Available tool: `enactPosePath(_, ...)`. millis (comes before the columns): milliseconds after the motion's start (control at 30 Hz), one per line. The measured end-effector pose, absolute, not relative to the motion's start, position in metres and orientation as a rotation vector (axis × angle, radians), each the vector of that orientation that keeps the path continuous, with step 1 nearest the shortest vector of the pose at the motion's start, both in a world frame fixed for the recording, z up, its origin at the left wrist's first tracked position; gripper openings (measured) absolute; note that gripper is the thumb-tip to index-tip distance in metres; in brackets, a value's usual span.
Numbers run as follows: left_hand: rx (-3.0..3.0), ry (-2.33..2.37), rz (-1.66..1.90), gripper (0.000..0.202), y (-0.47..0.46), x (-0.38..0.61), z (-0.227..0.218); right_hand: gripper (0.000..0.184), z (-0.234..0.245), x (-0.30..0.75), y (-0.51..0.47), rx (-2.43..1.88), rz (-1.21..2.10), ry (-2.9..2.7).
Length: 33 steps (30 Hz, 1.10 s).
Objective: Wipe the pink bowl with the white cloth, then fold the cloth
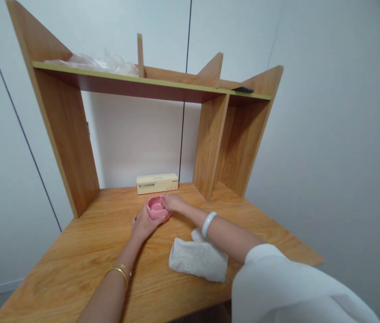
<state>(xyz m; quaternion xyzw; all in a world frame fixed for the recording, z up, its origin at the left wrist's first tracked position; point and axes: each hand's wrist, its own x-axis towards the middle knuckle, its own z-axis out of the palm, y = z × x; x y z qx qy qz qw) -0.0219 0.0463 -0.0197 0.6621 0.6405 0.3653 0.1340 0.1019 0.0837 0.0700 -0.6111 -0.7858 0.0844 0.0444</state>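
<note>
A small pink round dish (156, 207) with a notched rim sits on the wooden desk (85, 251). My left hand (143, 223) cups its near left side, fingers wrapped round it. At the dish's right rim, my right hand (173, 202) grips with closed fingers. A gold bangle is on my left wrist, a pale jade bangle on the right. A folded white cloth (199, 257) lies on the desk under my right forearm.
A long cream box (157, 183) with print lies against the wall behind the dish. The desk has a wooden hutch with an upper shelf (136, 83) holding crumpled clear plastic (102, 63) and a dark object (242, 89). White walls surround the desk.
</note>
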Motion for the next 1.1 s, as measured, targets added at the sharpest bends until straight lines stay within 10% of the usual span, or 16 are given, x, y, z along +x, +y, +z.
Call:
enactPosePath(400,1.998,1.865,0.953,0.105,0.05,-0.024,-0.03,0.021,0.068,0.184,0.106,-2.018,0.24,-2.154)
enactPosePath(933,2.017,1.871,0.893,0.073,0.053,-0.026,-0.03,0.037,0.072,0.185,0.058,-1.936,0.094,-2.254)
enactPosePath(1100,2.023,1.862,0.917,0.07,0.055,-0.026,-0.032,0.033,0.051,0.185,0.014,-1.598,0.724,-2.537)
